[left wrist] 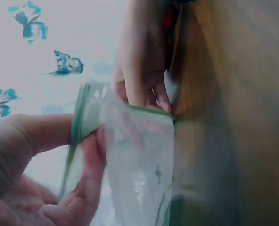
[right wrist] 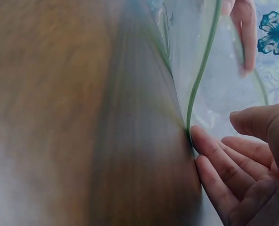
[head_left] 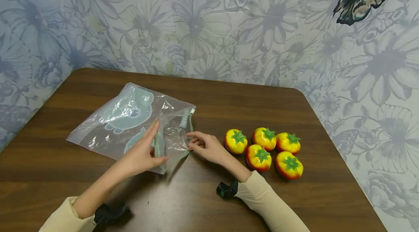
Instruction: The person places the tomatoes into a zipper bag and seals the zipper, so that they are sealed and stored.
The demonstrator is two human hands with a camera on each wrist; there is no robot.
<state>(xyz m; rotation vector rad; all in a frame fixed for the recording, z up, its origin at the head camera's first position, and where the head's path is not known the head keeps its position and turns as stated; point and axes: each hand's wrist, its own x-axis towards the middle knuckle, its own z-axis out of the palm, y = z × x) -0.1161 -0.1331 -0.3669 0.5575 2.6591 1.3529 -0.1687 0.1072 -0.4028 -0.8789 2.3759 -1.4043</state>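
Left hand [head_left: 139, 155] pinches one edge of the clear bag [head_left: 131, 115] between its fingers; right hand [head_left: 209, 148] touches the other edge, its thumb apart. Thin film probably creases easily, so spread gently. Bag lies on the desk [head_left: 186, 195], beside five yellow-red fruits [head_left: 258, 158].

Bag [left wrist: 139, 188]: cut off below in left wrist view.
Desk [right wrist: 45, 141]: blurred in right wrist view.
Sleeves [head_left: 271, 203]: cut off below in head view.
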